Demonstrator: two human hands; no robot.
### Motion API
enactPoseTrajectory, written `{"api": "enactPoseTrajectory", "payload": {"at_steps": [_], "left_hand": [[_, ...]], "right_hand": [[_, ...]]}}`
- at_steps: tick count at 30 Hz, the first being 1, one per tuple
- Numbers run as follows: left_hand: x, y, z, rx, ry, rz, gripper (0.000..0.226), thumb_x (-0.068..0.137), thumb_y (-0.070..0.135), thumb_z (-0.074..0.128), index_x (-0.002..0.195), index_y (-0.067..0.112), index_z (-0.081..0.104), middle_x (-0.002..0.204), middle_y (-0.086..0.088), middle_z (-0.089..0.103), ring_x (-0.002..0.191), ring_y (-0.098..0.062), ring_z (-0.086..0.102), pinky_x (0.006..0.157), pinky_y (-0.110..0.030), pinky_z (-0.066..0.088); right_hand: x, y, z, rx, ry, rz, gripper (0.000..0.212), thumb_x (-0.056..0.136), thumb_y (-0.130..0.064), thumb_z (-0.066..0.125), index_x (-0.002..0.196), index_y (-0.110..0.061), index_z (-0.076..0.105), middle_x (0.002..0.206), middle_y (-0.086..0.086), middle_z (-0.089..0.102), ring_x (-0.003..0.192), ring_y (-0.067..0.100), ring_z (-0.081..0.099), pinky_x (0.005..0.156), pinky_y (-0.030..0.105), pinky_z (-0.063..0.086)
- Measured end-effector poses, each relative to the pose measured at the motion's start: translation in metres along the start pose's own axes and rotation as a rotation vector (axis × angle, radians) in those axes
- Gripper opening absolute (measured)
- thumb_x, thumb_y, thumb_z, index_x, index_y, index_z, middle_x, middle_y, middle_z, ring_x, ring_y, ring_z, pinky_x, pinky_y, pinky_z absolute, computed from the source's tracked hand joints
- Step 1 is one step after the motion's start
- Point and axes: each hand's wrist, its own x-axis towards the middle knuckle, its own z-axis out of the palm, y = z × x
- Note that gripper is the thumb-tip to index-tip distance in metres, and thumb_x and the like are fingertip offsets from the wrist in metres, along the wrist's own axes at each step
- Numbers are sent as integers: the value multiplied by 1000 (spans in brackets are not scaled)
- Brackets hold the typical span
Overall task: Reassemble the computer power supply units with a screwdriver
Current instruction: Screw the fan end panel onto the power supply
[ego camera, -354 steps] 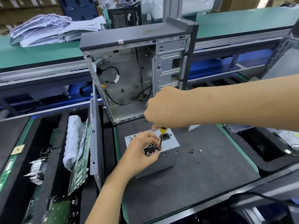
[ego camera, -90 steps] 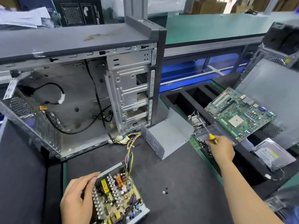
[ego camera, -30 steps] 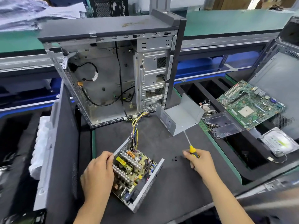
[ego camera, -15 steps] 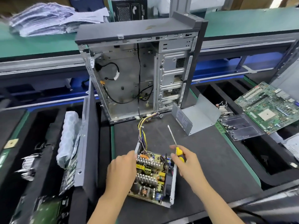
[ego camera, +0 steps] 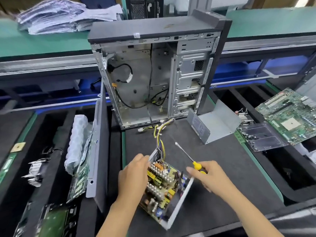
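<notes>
Hands have closed in on the open supply (ego camera: 164, 187) at the counter's near edge, left hand (ego camera: 132, 175) gripping its side, right hand (ego camera: 207, 175) clamped on the screwdriver (ego camera: 189, 159), cover (ego camera: 217, 121) unfitted far right.

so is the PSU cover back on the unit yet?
No, the power supply unit lies open with its circuit board exposed, and the grey metal cover sits apart by the computer case.

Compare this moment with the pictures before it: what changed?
The grey metal cover came off; it now stands beside the open power supply unit, whose circuit board is exposed. The right hand brought the yellow-handled screwdriver back from the right-side tray. The left hand still holds the unit.
</notes>
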Motion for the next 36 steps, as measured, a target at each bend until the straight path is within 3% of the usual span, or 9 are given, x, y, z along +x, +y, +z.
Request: {"api": "enactPoseTrajectory", "payload": {"at_steps": [3, 6, 8, 12, 15, 19, 25, 30, 36], "left_hand": [[14, 4, 6, 6, 7, -12, 18, 101, 12, 43, 85, 20, 47, 81, -1, 36, 62, -18, 37, 57, -30, 31], [31, 8, 14, -49, 27, 47, 18, 96, 3, 47, 89, 16, 58, 80, -5, 42, 64, -19, 40, 60, -30, 36], [42, 8, 20, -129, 29, 128, 23, 96, 0, 49, 95, 13, 68, 78, -1, 49, 74, -26, 52, 74, -38, 48], [50, 5, 28, -171, 82, 187, 27, 95, -3, 54, 105, 13, 73, 86, -1, 65, 95, -30, 55, 107, -37, 36], [49, 3, 32, -147, 120, 210, 28, 89, -8, 59, 97, 14, 74, 81, 0, 64, 89, -30, 58, 111, -39, 30], [51, 0, 30, -153, 85, 231, 25, 94, -3, 55, 98, 13, 73, 84, -1, 64, 89, -28, 58, 113, -35, 23], [54, -1, 26, -116, -14, 289, 26, 98, 2, 48, 101, 15, 71, 86, 3, 61, 83, -19, 57, 115, -34, 20], [54, 6, 21, -153, -78, 339, 27, 100, 6, 47, 106, 18, 71, 91, 6, 62, 88, -15, 57, 115, -30, 18], [53, 10, 15, -233, -146, 290, 25, 102, 19, 49, 116, 23, 69, 91, 4, 58, 85, -21, 57, 81, -39, 47]], "right_hand": [[24, -10, -8, 46, 81, 1, 41, 83, -40, 69, 77, 1, 63, 48, 2, 41, 37, 14, 32, 42, 20, 28], [58, -30, 6, 270, -48, 126, 29, 82, -41, 71, 83, -12, 68, 62, 6, 49, 38, 13, 30, 40, 20, 22], [73, -34, 19, 374, -177, 220, 34, 79, -43, 73, 75, -12, 59, 61, 2, 44, 38, 11, 26, 38, 21, 17], [89, -24, 20, 501, -328, 320, 34, 72, -38, 80, 78, -14, 57, 59, -3, 33, 40, 7, 24, 36, 18, 18], [96, -11, 20, 694, -393, 386, 43, 71, -31, 82, 100, -6, 62, 70, 0, 40, 42, 5, 26, 35, 16, 20], [104, 0, 23, 952, -352, 527, 28, 73, -23, 77, 90, -3, 69, 63, -1, 50, 38, 3, 28, 30, 14, 23], [129, -17, 10, 462, -555, 369, 28, 62, -31, 86, 75, -10, 74, 83, 7, 68, 49, 8, 47, 38, 14, 37], [143, -29, 9, 236, -725, 354, 18, 75, -28, 79, 61, -19, 71, 72, -1, 66, 51, 6, 45, 43, 12, 36], [151, -16, -9, 305, -833, 277, 31, 85, -10, 67, 108, 9, 62, 107, 4, 70, 94, 7, 63, 76, 17, 53]]}}
